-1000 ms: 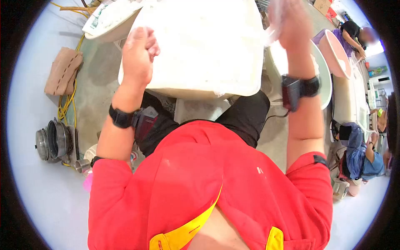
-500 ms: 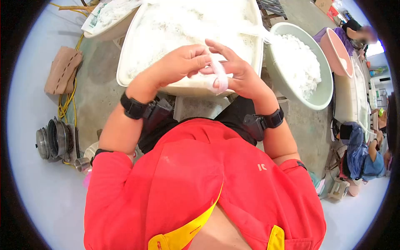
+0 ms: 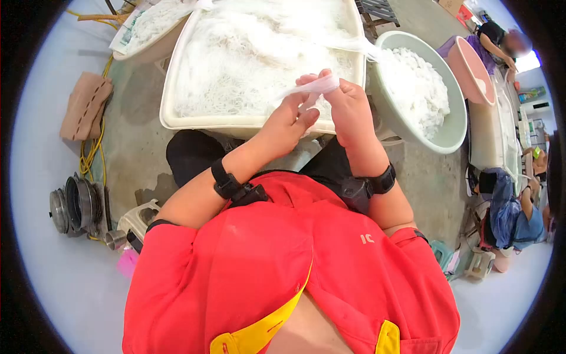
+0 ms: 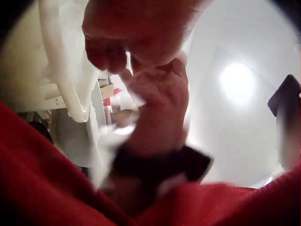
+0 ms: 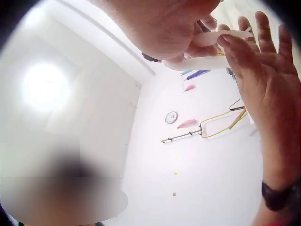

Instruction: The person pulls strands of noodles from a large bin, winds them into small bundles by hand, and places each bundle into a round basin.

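We sit before a big white tub (image 3: 177,112) heaped with thin white noodles (image 3: 247,47); its near rim runs just under our hands. To its right stands a round grey-green basin (image 3: 454,127) holding more noodles, with a pink basin (image 3: 469,62) beyond it. On the concrete floor (image 3: 138,147) to our left lie a brown pad (image 3: 85,106), yellow cord (image 3: 88,150) and a cluster of metal pots (image 3: 73,203), well apart from the tub. Bare floor lies between them and the tub. A small strand of noodles (image 3: 309,88) stretches between our hands above the tub's near edge. Our right hand (image 3: 348,109) has its fingers curled round one end, near the fingertips. Our left hand (image 3: 289,118) touches the other end, fingers mostly straight, palm open in the right wrist view.
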